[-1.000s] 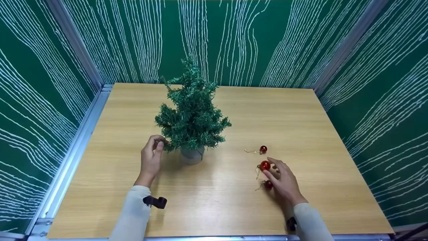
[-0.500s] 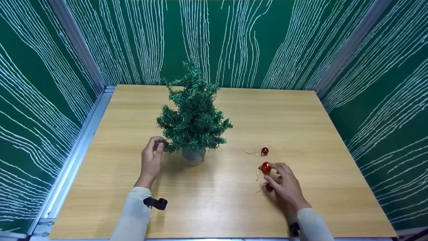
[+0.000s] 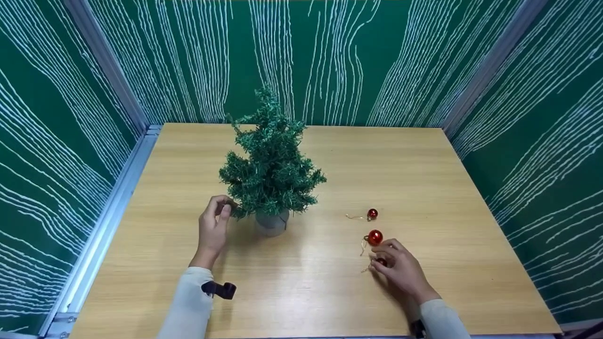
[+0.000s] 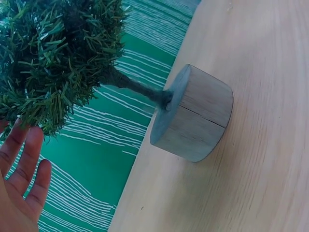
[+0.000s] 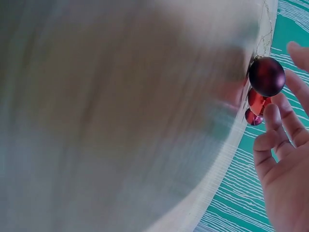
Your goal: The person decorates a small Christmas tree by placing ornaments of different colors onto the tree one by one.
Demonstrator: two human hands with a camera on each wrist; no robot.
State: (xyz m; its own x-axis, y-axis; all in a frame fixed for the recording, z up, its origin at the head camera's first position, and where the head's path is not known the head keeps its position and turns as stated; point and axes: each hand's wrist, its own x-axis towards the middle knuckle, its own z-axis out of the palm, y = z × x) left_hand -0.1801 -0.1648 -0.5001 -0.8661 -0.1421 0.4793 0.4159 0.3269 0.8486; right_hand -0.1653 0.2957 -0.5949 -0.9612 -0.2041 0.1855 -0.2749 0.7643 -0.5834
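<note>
A small artificial Christmas tree (image 3: 272,165) stands on the table, its round wooden base (image 4: 195,113) plain in the left wrist view. My left hand (image 3: 214,229) holds the tip of a low left branch; in its wrist view the fingertips meet the foliage, the thumb hidden. My right hand (image 3: 403,268) hovers around the nearest bauble, a dark red one (image 5: 267,76), with thumb and fingers spread on either side; its wrist view shows a gap between thumb and bauble. Just beyond lies a shiny red bauble (image 3: 375,237), and farther back a smaller red bauble (image 3: 372,214).
Each bauble has a thin gold hanging string on its left. The wooden table (image 3: 471,273) is enclosed by green walls (image 3: 325,61) with white wavy lines, at the back and both sides. Metal posts (image 3: 106,61) mark the corners.
My right hand has drawn back toward the near side, from the shiny red bauble to the dark red one. My left hand stays at the same branch.
</note>
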